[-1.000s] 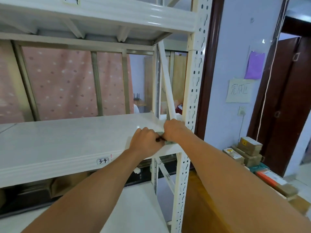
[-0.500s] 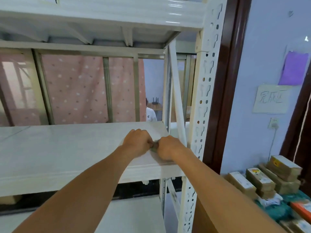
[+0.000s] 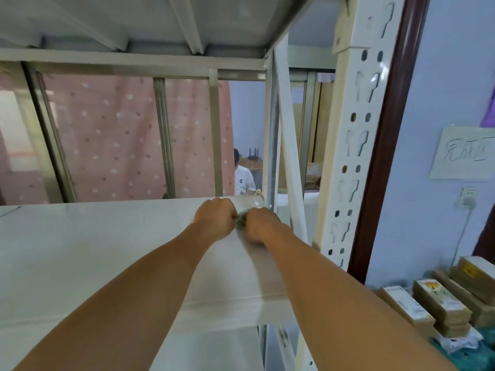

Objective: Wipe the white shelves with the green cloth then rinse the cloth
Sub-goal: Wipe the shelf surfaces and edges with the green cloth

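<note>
The white shelf [image 3: 93, 253] of a metal rack fills the lower left and middle of the head view. Near its far right corner my left hand [image 3: 215, 219] and my right hand [image 3: 258, 227] are side by side, both fisted on the shelf top. Between the two fists a small bunched bit of the green cloth [image 3: 242, 220] shows; the rest of it is hidden under my hands. Both hands grip the cloth and press it on the shelf.
A perforated white upright [image 3: 351, 145] and a diagonal brace [image 3: 290, 167] stand right of my hands. The upper shelf [image 3: 160, 20] hangs overhead. A person in a white shirt [image 3: 243, 178] sits beyond the rack. Cardboard boxes [image 3: 439, 303] are stacked at the lower right by the blue wall.
Both hands slid with the cloth from the shelf's front edge toward its far right corner. The camera has come closer to the shelf.
</note>
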`<state>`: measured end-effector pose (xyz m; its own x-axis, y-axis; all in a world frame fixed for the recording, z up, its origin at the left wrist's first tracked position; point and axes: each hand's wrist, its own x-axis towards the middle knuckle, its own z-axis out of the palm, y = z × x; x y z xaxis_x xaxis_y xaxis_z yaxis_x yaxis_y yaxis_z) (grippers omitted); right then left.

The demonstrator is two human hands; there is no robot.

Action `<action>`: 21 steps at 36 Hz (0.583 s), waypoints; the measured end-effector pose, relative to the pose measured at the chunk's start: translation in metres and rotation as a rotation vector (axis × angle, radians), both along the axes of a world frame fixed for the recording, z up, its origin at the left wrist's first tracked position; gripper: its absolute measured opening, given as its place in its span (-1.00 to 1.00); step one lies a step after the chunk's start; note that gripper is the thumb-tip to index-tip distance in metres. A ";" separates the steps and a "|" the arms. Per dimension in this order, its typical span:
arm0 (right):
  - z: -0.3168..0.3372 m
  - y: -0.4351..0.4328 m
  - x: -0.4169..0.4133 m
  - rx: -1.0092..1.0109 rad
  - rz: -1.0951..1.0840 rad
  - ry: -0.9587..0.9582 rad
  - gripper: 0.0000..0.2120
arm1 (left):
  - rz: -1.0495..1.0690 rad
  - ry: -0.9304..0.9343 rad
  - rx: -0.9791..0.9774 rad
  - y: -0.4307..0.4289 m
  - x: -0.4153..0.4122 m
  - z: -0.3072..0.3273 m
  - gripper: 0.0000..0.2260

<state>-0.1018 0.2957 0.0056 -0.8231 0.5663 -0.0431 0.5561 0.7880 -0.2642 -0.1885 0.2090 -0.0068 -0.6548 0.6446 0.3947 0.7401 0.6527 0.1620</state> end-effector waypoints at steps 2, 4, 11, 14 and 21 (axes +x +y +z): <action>0.000 0.004 -0.013 -0.028 -0.045 0.025 -0.65 | -0.003 -0.031 0.024 0.006 -0.011 -0.001 -0.83; -0.001 0.009 -0.027 -0.092 -0.112 0.068 -0.62 | -0.015 -0.062 0.038 0.012 -0.023 -0.002 -0.84; -0.001 0.029 -0.061 -0.192 -0.156 0.226 -0.71 | -0.025 -0.070 0.006 0.031 -0.065 -0.001 -0.83; -0.003 0.038 -0.078 -0.087 -0.108 0.206 -0.69 | -0.040 -0.091 0.015 0.039 -0.082 0.001 -0.83; -0.018 0.076 -0.139 -0.041 -0.078 0.235 -0.51 | -0.071 -0.065 0.009 0.053 -0.122 -0.002 -0.77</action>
<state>-0.2411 0.3717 -0.0125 -0.7668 0.6305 0.1198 0.5346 0.7308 -0.4244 -0.3105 0.2622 -0.0087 -0.6323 0.6867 0.3587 0.7720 0.5975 0.2169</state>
